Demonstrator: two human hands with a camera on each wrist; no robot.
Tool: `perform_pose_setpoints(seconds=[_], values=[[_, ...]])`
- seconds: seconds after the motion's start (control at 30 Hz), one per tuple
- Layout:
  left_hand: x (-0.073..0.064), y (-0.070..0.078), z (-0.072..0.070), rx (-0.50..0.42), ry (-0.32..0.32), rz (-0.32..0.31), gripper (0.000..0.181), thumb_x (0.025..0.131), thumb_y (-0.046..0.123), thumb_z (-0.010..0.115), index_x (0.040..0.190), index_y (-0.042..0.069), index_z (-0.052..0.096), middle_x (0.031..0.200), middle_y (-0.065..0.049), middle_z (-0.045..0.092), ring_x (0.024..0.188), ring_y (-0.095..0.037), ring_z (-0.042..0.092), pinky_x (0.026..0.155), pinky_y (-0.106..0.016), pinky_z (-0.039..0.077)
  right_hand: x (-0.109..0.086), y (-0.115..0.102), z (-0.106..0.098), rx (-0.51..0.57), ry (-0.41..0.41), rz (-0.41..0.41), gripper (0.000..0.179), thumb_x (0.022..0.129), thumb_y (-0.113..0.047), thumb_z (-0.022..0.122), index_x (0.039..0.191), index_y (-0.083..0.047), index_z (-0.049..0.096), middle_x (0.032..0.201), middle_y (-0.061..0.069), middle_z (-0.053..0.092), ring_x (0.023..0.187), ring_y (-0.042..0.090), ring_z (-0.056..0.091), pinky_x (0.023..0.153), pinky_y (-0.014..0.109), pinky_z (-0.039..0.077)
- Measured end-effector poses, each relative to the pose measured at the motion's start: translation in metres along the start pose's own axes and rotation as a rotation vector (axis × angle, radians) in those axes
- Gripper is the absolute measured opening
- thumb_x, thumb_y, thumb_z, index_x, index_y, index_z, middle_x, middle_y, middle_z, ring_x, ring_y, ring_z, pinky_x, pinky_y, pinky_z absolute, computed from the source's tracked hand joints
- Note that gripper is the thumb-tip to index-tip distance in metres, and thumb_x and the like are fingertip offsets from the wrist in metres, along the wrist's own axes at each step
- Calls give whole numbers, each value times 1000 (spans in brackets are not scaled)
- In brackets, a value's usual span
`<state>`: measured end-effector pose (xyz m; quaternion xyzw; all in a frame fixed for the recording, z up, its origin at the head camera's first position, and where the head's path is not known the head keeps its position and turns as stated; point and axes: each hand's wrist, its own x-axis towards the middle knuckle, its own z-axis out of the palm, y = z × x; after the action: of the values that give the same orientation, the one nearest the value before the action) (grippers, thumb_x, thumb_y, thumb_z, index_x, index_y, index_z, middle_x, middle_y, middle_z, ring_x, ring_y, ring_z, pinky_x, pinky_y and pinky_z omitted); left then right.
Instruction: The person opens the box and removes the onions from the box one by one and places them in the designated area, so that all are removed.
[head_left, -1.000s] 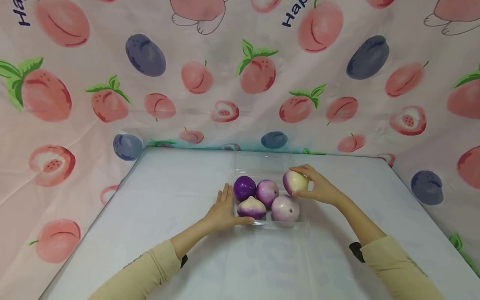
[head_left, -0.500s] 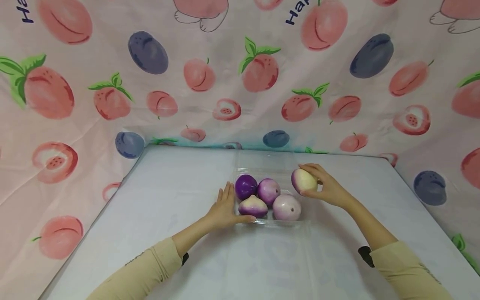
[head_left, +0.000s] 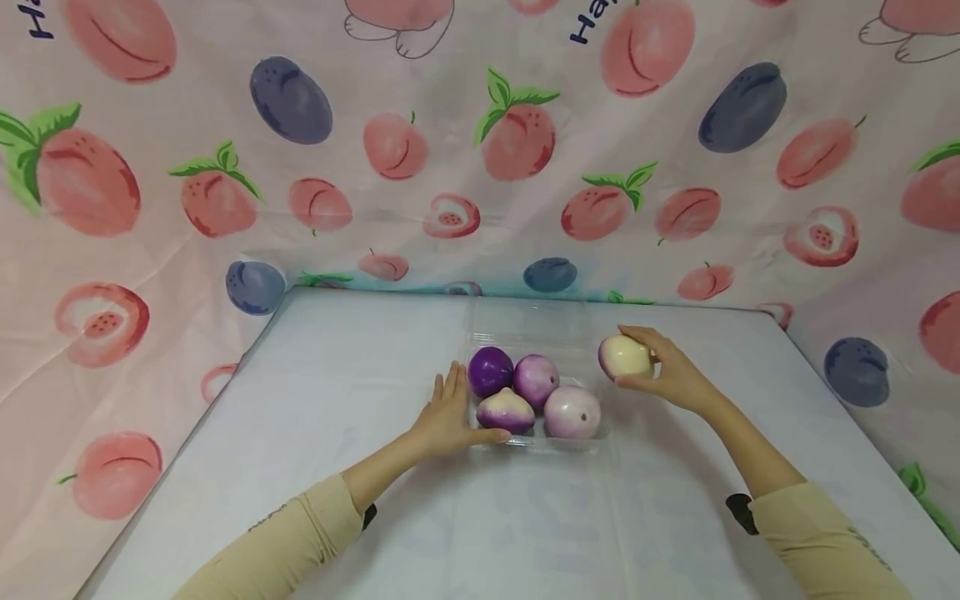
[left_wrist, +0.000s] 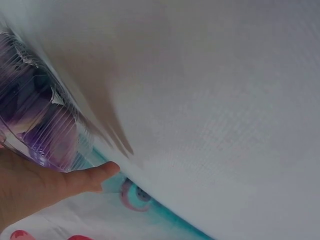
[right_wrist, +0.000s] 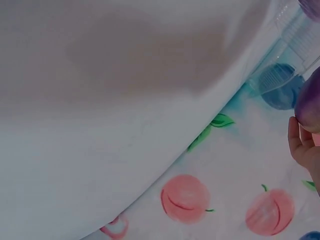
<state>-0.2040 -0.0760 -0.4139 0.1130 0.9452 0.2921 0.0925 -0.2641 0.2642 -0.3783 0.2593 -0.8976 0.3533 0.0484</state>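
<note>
A clear plastic clamshell box (head_left: 603, 433) holds a dark purple onion (head_left: 491, 372), a purple onion with a cream pointed top (head_left: 506, 411) and two pale purple onions, the back one (head_left: 536, 380) and the front one (head_left: 572, 412). My left hand (head_left: 444, 423) rests against the box's left side, fingers extended, thumb along the front edge. In the left wrist view, its thumb or finger (left_wrist: 97, 176) lies beside the ribbed wall. My right hand (head_left: 667, 368) grips a cream-and-purple onion (head_left: 627, 358) between thumb and fingers, to the right of the box. The right wrist view shows only part of this onion (right_wrist: 311, 102).
The box's clear lid (head_left: 528, 318) lies folded back toward the rear. A white-covered table (head_left: 360, 358) extends on both sides. Behind it hangs a fruit-print cloth (head_left: 450, 108), which also borders the left and right edges.
My right hand has carried the cream-and-purple onion rightward, from above the box's back right part to beyond its right side. My left hand stays against the box; the other onions lie as before.
</note>
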Motion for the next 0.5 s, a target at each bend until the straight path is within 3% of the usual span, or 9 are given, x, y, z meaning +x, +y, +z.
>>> perform_pose_setpoints(seconds=[0.3,0.5], values=[[0,0,-1,6,6,-4,125,70,66,69,149,-4,1,157,-21,-4,142,-47,-2,107,-64,24,1,12,-3,44,-7,46,72,76,-8,77,137,5,40,137,27,44,119,39,43,92,59,41],[-1,0,0,-5,3,5,125,70,66,69,149,-5,2,157,-22,-3,142,-48,-1,107,-64,24,2,18,-6,-13,-4,118,71,77,-15,77,135,3,40,133,29,45,115,43,42,92,63,38]])
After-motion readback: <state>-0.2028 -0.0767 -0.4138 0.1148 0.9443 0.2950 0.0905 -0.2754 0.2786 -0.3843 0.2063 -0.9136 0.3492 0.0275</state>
